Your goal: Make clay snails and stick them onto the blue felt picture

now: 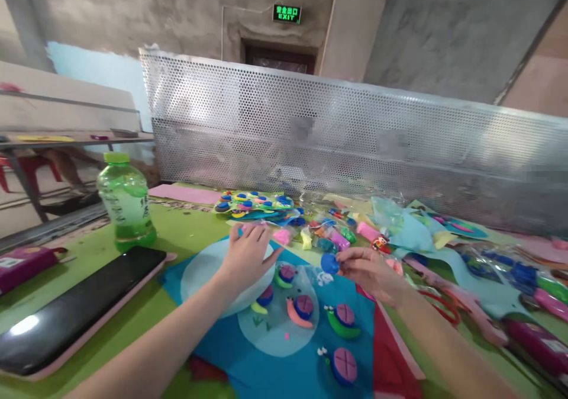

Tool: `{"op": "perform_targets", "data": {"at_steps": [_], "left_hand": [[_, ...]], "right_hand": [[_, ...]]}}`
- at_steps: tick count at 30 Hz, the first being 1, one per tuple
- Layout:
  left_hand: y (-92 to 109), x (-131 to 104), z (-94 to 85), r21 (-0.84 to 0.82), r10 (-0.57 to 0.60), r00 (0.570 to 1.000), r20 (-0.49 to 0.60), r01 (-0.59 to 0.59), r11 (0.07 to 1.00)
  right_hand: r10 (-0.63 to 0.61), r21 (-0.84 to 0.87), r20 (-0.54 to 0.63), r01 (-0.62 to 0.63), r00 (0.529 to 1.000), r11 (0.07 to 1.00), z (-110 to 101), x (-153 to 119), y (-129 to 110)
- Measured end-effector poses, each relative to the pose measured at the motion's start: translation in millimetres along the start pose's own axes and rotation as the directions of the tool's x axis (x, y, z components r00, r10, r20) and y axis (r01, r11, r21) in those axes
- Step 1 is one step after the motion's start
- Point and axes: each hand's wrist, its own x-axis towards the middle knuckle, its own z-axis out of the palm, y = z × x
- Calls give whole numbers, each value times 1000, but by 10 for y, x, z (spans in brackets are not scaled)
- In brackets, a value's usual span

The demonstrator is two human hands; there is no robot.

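My right hand (370, 272) pinches a round blue piece of modelling clay (329, 263) between thumb and fingertips, above the blue sheet (222, 351). My left hand (251, 254) reaches over a pale blue paper circle (204, 274), thumb spread away from the fingers. Its fingertips are partly hidden, close to small clay pieces. Between and below my hands lie several clay snails: a pink-bodied snail (303, 308), a green snail (344, 319) with a purple scored shell, and a snail (344, 364) with small eyes at the front. Another pale circle (277, 334) lies beneath some of them.
A green drink bottle (128, 203) and a black phone (84, 304) stand and lie at left. Clay packets (339, 239) and a board of small clay pieces (252, 203) are at the back, before a perforated metal screen (266, 121). Red scissors (444, 307) lie at right.
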Motion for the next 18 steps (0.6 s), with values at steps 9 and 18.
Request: {"op": "perform_targets", "data": {"at_steps": [9, 18], "left_hand": [[378, -252, -347, -658, 193, 963, 189, -22, 753], [514, -315, -278, -786, 223, 962, 159, -13, 618]], "right_hand": [[-186, -359, 277, 281, 943, 890, 278, -312, -203], [-175, -420, 378, 337, 909, 843, 362, -423, -234]]}}
